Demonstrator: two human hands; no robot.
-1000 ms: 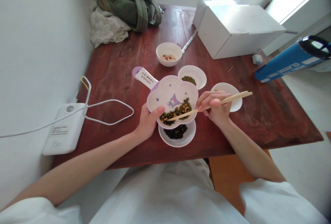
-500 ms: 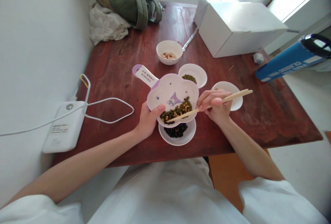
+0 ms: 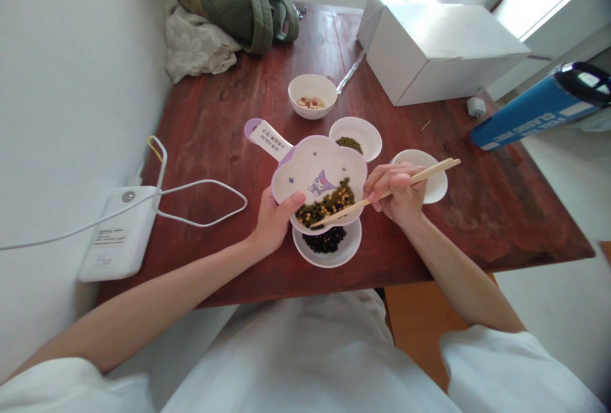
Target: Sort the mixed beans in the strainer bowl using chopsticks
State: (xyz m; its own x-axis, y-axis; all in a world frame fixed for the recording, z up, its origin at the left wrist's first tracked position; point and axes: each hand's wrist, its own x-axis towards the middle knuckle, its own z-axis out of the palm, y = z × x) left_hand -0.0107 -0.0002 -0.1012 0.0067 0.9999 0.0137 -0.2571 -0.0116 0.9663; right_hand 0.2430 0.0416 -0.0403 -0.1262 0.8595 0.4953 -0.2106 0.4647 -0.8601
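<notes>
left grip (image 3: 273, 219) pinches dish (image 3: 310, 155); right grip (image 3: 400, 195) pinches chopsticks (image 3: 434, 170). left slackening could spill beans (image 3: 341, 196) into bowl (image 3: 353, 245) below.

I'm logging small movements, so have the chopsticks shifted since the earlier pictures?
Yes, slightly. Against the rightmost white bowl, the rear ends of the chopsticks now sit higher in the picture and a little further left.

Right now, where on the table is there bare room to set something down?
Bare: between the cloth and the cable, left of the dish; also between the blue bottle and the table's near edge. Crowded: around the dish, with the left hand, right hand, chopsticks and several bowls.
</notes>
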